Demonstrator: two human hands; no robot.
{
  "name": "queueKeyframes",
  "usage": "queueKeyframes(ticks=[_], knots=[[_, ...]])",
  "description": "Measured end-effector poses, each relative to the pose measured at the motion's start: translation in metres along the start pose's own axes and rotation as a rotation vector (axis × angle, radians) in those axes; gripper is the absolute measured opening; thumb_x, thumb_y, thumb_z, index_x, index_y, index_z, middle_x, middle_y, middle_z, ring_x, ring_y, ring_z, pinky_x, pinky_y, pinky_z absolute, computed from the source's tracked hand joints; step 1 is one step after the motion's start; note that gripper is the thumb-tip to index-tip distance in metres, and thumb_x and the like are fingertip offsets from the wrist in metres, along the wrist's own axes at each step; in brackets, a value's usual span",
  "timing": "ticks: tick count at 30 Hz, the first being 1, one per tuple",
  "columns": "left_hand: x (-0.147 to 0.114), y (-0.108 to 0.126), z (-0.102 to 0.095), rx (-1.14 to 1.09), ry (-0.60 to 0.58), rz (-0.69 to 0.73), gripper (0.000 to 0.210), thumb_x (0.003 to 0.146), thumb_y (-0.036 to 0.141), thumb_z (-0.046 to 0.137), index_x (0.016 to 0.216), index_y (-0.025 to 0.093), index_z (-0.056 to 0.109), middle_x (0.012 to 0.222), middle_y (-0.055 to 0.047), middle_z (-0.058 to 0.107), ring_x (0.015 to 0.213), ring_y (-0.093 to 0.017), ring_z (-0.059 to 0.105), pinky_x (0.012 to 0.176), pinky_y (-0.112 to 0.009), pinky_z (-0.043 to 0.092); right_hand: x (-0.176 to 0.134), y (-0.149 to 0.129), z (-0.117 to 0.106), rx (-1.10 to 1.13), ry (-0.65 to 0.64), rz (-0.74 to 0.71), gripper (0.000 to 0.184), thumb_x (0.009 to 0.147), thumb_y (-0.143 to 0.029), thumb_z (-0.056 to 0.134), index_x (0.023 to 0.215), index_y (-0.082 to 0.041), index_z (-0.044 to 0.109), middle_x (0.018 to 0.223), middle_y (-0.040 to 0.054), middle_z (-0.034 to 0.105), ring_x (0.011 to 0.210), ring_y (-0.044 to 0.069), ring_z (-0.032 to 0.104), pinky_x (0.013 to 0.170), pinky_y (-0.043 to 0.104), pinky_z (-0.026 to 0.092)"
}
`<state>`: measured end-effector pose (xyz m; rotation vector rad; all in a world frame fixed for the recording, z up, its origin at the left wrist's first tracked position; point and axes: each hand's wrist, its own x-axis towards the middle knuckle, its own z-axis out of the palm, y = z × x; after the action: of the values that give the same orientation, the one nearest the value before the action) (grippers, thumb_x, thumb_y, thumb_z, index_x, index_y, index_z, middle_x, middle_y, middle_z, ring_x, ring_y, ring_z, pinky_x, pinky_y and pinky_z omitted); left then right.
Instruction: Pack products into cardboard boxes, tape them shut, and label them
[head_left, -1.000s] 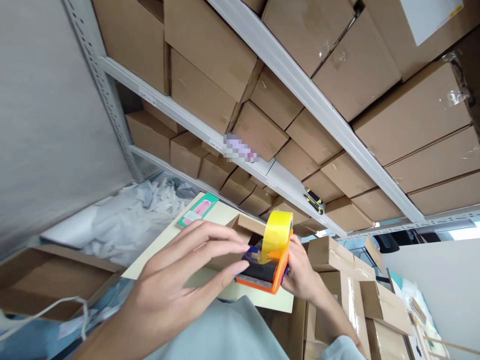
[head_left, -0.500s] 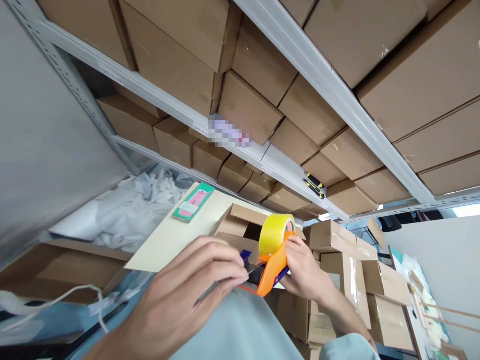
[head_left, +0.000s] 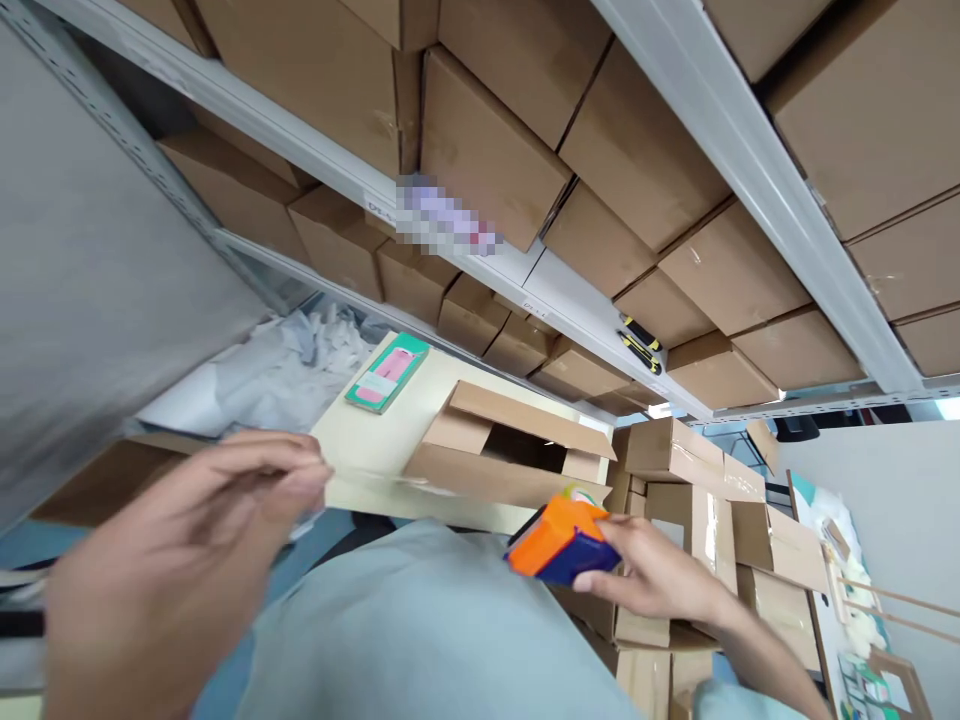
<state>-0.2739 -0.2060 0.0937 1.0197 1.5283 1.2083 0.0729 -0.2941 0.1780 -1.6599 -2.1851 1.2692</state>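
Strip of clear tape (head_left: 397, 480) drawn out between the hands: left hand (head_left: 180, 560), grip pinching its end; right hand (head_left: 660, 570), grip wrapped round the orange-and-blue dispenser (head_left: 562, 540). Carton (head_left: 480, 470) on the bench (head_left: 401, 425) gapes, untaped across its mouth. Judged: drawing-out well advanced, strip not yet laid.

The pale tabletop (head_left: 390, 440) carries an open cardboard box (head_left: 480, 476) and, left of it, a green-and-pink packet (head_left: 387, 378).
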Motion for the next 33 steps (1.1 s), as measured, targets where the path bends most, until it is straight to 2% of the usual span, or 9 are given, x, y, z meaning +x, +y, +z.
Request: queueKeyframes(ticks=[2,4,6,10,13,19,23,29,33], knots=[[0.013,-0.008,-0.002,-0.021,-0.048,-0.183,0.042,0.079,0.064,0.092,0.091,0.026,0.078,0.099,-0.001,0.079,0.095,-0.025,0.075,0.088,-0.034,0.069,-0.003,0.013,-0.021,0.102,-0.130,0.100,0.027,0.109,-0.049,0.073,0.102,-0.023,0.075,0.087,0.0010,0.081,0.064,0.016,0.068,0.057,0.026,0.052],[0.025,-0.017,0.004,-0.172,-0.230,-0.345,0.059,0.066,0.072,0.098,0.090,0.022,0.077,0.095,-0.004,0.078,0.101,-0.029,0.077,0.099,-0.042,0.069,0.001,0.022,-0.045,0.151,-0.241,0.155,0.030,0.108,-0.052,0.073,0.105,-0.022,0.076,0.089,0.0013,0.083,0.065,0.016,0.069,0.057,0.025,0.051],[0.033,-0.026,0.015,-0.379,-0.329,-0.475,0.068,0.055,0.073,0.104,0.086,0.019,0.077,0.089,-0.003,0.075,0.100,-0.027,0.075,0.109,-0.051,0.067,0.012,0.026,-0.069,0.162,-0.309,0.194,0.034,0.107,-0.054,0.073,0.106,-0.021,0.076,0.090,0.0025,0.083,0.066,0.016,0.070,0.057,0.026,0.051],[0.042,-0.041,0.030,-0.567,-0.392,-0.611,0.064,0.052,0.059,0.112,0.083,0.017,0.075,0.083,0.000,0.070,0.093,-0.019,0.066,0.113,-0.064,0.065,0.043,0.023,-0.106,0.281,-0.404,0.265,0.039,0.105,-0.059,0.074,0.105,-0.020,0.074,0.089,0.0047,0.083,0.074,0.019,0.076,0.066,0.029,0.059],[0.051,-0.048,0.032,-0.652,-0.378,-0.656,0.061,0.052,0.049,0.114,0.087,0.017,0.075,0.085,0.000,0.071,0.097,-0.020,0.066,0.113,-0.071,0.062,0.068,0.028,-0.119,0.382,-0.450,0.325,0.046,0.100,-0.065,0.079,0.103,-0.019,0.074,0.086,0.0037,0.082,0.070,0.019,0.076,0.067,0.030,0.062],[0.073,-0.062,0.036,-0.726,-0.373,-0.688,0.041,0.079,0.039,0.102,0.091,0.016,0.071,0.086,0.000,0.070,0.101,-0.021,0.066,0.114,-0.081,0.057,0.107,0.051,-0.102,0.522,-0.457,0.416,0.052,0.094,-0.068,0.084,0.099,-0.018,0.073,0.080,0.0014,0.078,0.067,0.018,0.075,0.065,0.029,0.062],[0.080,-0.071,0.038,-0.773,-0.359,-0.746,0.031,0.086,0.032,0.096,0.089,0.015,0.069,0.088,-0.001,0.071,0.101,-0.020,0.067,0.116,-0.079,0.057,0.113,0.062,-0.079,0.537,-0.452,0.430,0.053,0.092,-0.069,0.085,0.098,-0.018,0.074,0.079,0.0013,0.079,0.067,0.018,0.074,0.064,0.029,0.061],[0.080,-0.082,0.024,-0.586,-0.363,-0.620,0.045,0.078,0.044,0.102,0.092,0.013,0.073,0.087,-0.002,0.072,0.097,-0.021,0.070,0.119,-0.071,0.058,0.114,0.068,-0.067,0.513,-0.465,0.395,0.053,0.092,-0.068,0.085,0.099,-0.018,0.070,0.076,0.0009,0.077,0.068,0.018,0.073,0.067,0.029,0.061],[0.083,-0.079,0.018,-0.421,-0.346,-0.533,0.065,0.057,0.065,0.106,0.087,0.015,0.076,0.091,-0.003,0.074,0.094,-0.025,0.073,0.115,-0.068,0.062,0.117,0.080,-0.061,0.526,-0.561,0.368,0.054,0.092,-0.070,0.085,0.099,-0.018,0.069,0.077,0.0001,0.075,0.070,0.017,0.071,0.069,0.028,0.062]])
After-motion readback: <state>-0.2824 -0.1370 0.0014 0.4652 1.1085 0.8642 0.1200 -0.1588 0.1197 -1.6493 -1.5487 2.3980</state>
